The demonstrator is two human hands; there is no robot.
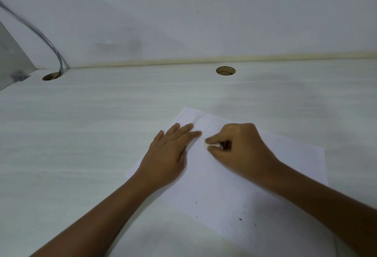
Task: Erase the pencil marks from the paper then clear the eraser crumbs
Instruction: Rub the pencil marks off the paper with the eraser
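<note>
A white sheet of paper (224, 191) lies on the pale desk, turned at an angle, with faint pencil lines near its far corner. My left hand (169, 154) presses flat on the paper's left part, fingers straight. My right hand (238, 146) pinches a small white eraser (213, 145) between thumb and fingers, its tip against the paper just right of my left fingertips. Dark eraser crumbs (240, 219) are scattered over the near part of the sheet.
The desk (81, 134) meets a white wall at the back. Two round cable holes sit near that edge, the left hole (52, 76) with grey cables (49, 42) running into it, the other hole (225, 70) further right. A panel with a metal bracket (20, 77) stands far left.
</note>
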